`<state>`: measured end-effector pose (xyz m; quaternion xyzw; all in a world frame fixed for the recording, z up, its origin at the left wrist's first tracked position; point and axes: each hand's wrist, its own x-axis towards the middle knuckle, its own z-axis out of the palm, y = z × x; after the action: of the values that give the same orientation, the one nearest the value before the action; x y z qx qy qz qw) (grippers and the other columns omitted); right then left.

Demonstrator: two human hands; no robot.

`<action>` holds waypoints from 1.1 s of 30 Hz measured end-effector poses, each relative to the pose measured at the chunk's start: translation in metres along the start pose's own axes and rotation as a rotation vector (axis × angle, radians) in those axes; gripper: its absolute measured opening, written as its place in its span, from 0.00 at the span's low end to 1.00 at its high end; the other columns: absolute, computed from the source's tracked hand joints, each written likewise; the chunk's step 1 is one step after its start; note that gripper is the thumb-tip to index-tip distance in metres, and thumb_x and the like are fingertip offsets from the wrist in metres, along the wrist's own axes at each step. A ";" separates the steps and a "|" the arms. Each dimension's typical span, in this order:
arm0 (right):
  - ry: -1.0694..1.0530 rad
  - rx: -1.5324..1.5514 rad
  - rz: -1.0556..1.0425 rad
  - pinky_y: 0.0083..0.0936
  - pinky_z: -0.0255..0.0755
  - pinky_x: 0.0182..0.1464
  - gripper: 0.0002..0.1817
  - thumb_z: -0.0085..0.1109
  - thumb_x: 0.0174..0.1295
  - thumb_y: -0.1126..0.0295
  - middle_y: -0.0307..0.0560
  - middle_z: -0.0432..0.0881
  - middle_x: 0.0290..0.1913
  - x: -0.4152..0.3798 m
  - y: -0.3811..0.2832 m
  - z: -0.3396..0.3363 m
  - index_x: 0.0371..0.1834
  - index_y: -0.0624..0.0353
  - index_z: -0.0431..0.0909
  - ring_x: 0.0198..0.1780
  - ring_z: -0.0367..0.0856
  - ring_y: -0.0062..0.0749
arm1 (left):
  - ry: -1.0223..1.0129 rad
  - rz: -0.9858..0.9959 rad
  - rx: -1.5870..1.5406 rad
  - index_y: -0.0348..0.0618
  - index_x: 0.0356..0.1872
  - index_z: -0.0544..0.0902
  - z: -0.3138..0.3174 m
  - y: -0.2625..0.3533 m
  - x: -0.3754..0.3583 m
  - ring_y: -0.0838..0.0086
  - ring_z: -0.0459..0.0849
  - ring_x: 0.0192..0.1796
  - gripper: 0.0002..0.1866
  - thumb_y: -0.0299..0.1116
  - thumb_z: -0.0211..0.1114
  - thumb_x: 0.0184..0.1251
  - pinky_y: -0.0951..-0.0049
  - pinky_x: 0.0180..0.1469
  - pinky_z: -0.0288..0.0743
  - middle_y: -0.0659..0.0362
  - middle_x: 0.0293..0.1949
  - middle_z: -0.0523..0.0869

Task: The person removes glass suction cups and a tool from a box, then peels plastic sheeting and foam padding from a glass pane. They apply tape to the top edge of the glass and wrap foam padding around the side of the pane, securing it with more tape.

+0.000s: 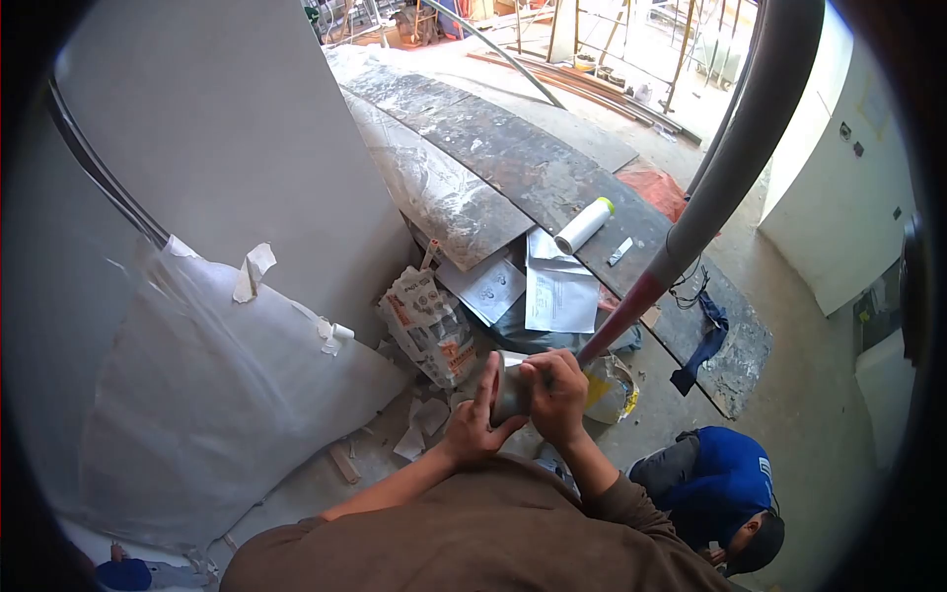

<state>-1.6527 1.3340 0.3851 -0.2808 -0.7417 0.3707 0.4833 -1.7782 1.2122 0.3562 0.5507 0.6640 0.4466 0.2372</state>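
Close in front of my chest, a wide roll of greyish tape (512, 397) is held upright between my two hands. My left hand (476, 422) supports it from the left, thumb under it and fingers along its side. My right hand (555, 392) is closed at the roll's upper right edge, its fingertips pressed to the tape surface. Whether a loose tape end is pinched there I cannot make out. Just beyond the hands are a torn printed paper bag (426, 321) and printed sheets (558, 286).
A thick grey pipe (725, 173) slants down past my right hand. Stained boards (552, 168) carry a white roll (584, 225) and a dark blue cloth (706, 340). Plastic sheeting (227, 395) covers the left side. A co-worker in blue (725, 483) crouches at lower right.
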 end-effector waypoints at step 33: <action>-0.417 -0.057 -0.278 0.34 0.83 0.39 0.12 0.68 0.59 0.82 0.51 0.89 0.34 -0.015 -0.036 -0.020 0.46 0.60 0.87 0.36 0.90 0.43 | -0.339 -0.272 -0.117 0.49 0.64 0.80 -0.033 -0.038 -0.009 0.72 0.88 0.52 0.28 0.45 0.76 0.65 0.66 0.57 0.79 0.54 0.51 0.91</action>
<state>-1.6306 1.3070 0.4121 -0.1071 -0.8671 0.3295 0.3579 -1.8223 1.1928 0.3380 0.5085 0.6559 0.3493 0.4349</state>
